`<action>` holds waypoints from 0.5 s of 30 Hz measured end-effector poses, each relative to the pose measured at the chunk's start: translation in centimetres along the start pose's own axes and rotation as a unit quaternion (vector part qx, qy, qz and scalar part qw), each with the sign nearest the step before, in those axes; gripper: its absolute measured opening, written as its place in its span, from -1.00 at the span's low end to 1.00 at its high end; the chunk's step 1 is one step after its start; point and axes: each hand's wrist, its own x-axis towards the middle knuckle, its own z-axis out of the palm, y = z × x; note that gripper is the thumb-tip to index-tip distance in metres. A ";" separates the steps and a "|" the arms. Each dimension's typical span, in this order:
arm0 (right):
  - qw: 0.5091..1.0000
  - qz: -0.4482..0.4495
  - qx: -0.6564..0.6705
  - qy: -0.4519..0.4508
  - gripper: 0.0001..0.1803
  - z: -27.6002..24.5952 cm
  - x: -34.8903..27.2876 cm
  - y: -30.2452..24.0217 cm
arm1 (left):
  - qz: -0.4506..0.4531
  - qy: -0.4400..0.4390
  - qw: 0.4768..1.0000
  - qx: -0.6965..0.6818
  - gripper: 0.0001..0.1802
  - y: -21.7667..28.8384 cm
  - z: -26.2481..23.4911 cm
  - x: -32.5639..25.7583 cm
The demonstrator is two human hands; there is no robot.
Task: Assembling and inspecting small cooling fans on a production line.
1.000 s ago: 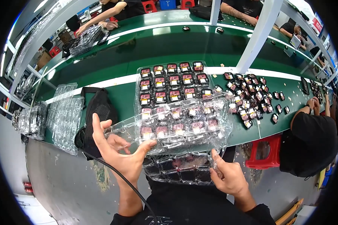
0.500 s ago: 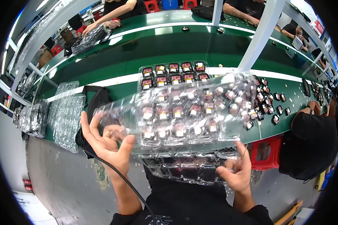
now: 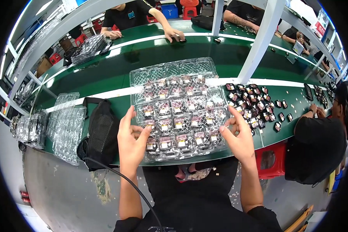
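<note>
A clear plastic blister tray (image 3: 172, 70) with rows of square, crosshatched pockets lies over a tray filled with small black cases (image 3: 182, 141) that have pink and white tops. The far rows of the clear tray reach past the filled one. My left hand (image 3: 132, 141) grips the left edge, thumb on top and fingers along the side. On the opposite edge my right hand (image 3: 237, 135) holds the same tray between thumb and fingers. Whether the two trays touch all over cannot be made out.
Loose black cases (image 3: 255, 102) are heaped to the right. A black bag (image 3: 102, 129) and stacked clear trays (image 3: 67, 131) stand at the left. A white post (image 3: 261, 42) rises beyond. One co-worker (image 3: 317, 143) sits at the right; another's hand (image 3: 175, 35) reaches across the far table.
The clear tray was tilted and blurred near my body; now it lies flat over the filled tray. Both my hands have moved forward and inward. The co-worker opposite has reached to the right.
</note>
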 end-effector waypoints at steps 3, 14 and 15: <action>0.987 -0.033 -0.159 0.019 -0.30 0.3 1.2 0.8 | 0.118 0.025 0.959 0.257 -0.38 -0.4 1.0 0.5; 0.979 -0.014 -0.196 0.054 -0.36 -1.0 1.7 1.0 | 0.117 0.023 0.951 0.286 -0.56 -0.2 1.0 0.8; 0.980 0.004 -0.181 0.084 -0.42 -1.8 1.7 1.2 | 0.121 0.027 0.948 0.292 -0.55 0.2 0.7 0.8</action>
